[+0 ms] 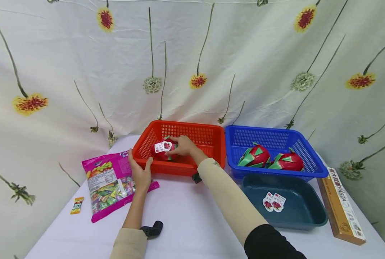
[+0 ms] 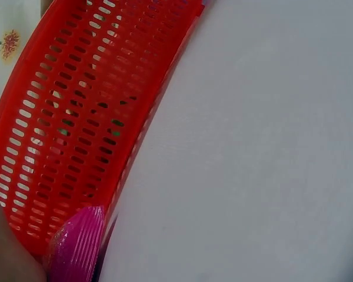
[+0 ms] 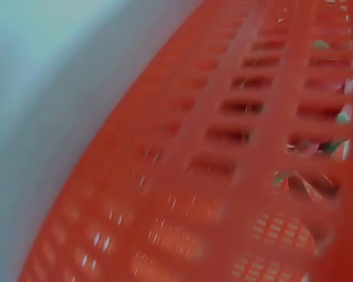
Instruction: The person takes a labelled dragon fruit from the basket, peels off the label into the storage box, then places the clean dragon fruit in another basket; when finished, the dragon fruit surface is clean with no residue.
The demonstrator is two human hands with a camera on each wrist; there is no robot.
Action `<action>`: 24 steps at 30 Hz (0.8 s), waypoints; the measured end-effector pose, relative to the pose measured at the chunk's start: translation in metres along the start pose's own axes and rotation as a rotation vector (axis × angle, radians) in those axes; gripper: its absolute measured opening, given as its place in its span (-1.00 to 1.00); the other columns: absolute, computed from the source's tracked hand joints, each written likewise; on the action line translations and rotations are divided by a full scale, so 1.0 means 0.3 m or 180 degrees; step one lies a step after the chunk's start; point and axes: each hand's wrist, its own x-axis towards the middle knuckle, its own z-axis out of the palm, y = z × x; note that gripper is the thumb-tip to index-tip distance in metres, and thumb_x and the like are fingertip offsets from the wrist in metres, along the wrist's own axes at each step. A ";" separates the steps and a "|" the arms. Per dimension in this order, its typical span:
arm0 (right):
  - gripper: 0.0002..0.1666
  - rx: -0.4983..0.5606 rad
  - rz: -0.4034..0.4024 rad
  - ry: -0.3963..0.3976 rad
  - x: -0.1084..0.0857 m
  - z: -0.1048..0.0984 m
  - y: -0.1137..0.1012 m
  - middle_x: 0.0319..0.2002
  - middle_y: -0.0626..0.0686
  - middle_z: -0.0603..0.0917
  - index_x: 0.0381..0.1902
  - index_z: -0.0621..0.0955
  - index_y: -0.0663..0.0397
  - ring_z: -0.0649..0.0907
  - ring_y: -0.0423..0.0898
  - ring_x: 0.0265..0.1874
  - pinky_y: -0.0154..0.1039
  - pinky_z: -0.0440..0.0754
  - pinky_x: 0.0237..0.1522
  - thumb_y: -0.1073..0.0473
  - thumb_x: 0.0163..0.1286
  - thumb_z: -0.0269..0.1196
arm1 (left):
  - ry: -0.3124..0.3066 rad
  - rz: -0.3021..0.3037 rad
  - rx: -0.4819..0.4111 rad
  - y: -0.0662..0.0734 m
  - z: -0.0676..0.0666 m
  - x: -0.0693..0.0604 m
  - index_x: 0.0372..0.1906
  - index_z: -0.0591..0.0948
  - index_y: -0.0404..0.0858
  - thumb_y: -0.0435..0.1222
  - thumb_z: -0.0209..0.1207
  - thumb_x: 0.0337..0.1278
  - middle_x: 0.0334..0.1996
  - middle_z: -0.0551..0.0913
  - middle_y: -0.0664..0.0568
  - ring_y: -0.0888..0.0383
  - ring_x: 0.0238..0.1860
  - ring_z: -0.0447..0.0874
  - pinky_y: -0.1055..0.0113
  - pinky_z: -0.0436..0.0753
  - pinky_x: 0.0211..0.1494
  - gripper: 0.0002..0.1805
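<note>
My right hand [image 1: 185, 146] reaches into the red basket [image 1: 192, 169], with thumb and fingers around the right side of a red dragon fruit [image 1: 160, 154] with green scales. A white label [image 1: 163, 146] with a fruit picture lies on the fruit's upper side. At the basket's front left corner, my left hand [image 1: 142, 175] grips the rim, its thumb at the front side. The left wrist view shows the slotted basket wall [image 2: 76, 117] and part of the hand [image 2: 9, 247]. In the blurred right wrist view, the basket wall [image 3: 182, 135] hides most of the fruit.
Right of the red basket, a blue basket [image 1: 260, 131] holds two dragon fruits [image 1: 287, 160]. Before it stands a dark green tray [image 1: 296, 219] with labels [image 1: 273, 202], beside a long brown box [image 1: 341, 208]. A pink candy bag [image 1: 111, 183] and a wrapped candy [image 1: 77, 205] lie left.
</note>
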 end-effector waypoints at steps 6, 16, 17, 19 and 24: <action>0.11 -0.0375 0.0490 0.0345 -0.017 -0.016 0.033 0.11 0.08 0.45 0.38 0.20 -0.22 0.42 -0.03 0.02 -0.12 0.45 0.04 -0.56 -0.07 0.15 | 0.0028 0.0030 -0.0016 -0.005 -0.005 0.001 0.43 -0.12 0.05 -0.21 0.14 0.19 0.40 0.02 0.07 0.15 0.37 0.01 0.13 0.10 0.37 -0.15; 0.10 -0.0407 0.0394 -0.0077 -0.025 -0.007 0.048 0.26 0.16 0.30 0.43 -0.07 -0.50 0.28 0.09 0.18 0.04 0.25 0.21 -0.59 -0.01 0.05 | 0.0030 0.0033 0.0029 0.004 -0.005 -0.005 0.43 -0.07 -0.02 -0.23 0.14 0.18 0.38 0.07 0.04 0.14 0.36 0.05 0.11 0.14 0.35 -0.18; 0.13 -0.0277 0.0400 -0.0127 -0.026 -0.006 0.051 0.27 0.18 0.28 0.43 -0.09 -0.50 0.28 0.10 0.19 0.04 0.27 0.20 -0.57 -0.03 0.10 | 0.0029 0.0028 0.0036 0.003 -0.004 -0.006 0.43 -0.07 -0.03 -0.21 0.14 0.19 0.38 0.07 0.04 0.14 0.35 0.05 0.11 0.15 0.35 -0.18; 0.20 -0.0025 0.0385 -0.0192 -0.026 -0.003 0.055 0.27 0.19 0.26 0.43 -0.11 -0.47 0.30 0.10 0.19 0.02 0.35 0.16 -0.52 -0.07 0.20 | 0.0035 0.0020 0.0064 0.002 -0.004 -0.008 0.43 -0.07 -0.05 -0.20 0.14 0.19 0.37 0.08 0.04 0.14 0.35 0.06 0.10 0.16 0.34 -0.18; 0.19 0.0327 0.0274 -0.0051 -0.022 0.003 0.070 0.15 0.12 0.38 0.42 0.03 -0.36 0.35 0.03 0.11 -0.10 0.49 0.02 -0.38 -0.10 0.35 | 0.0038 0.0035 0.0079 0.001 -0.001 -0.008 0.42 -0.05 -0.09 -0.20 0.14 0.19 0.37 0.09 0.04 0.13 0.35 0.07 0.10 0.16 0.34 -0.20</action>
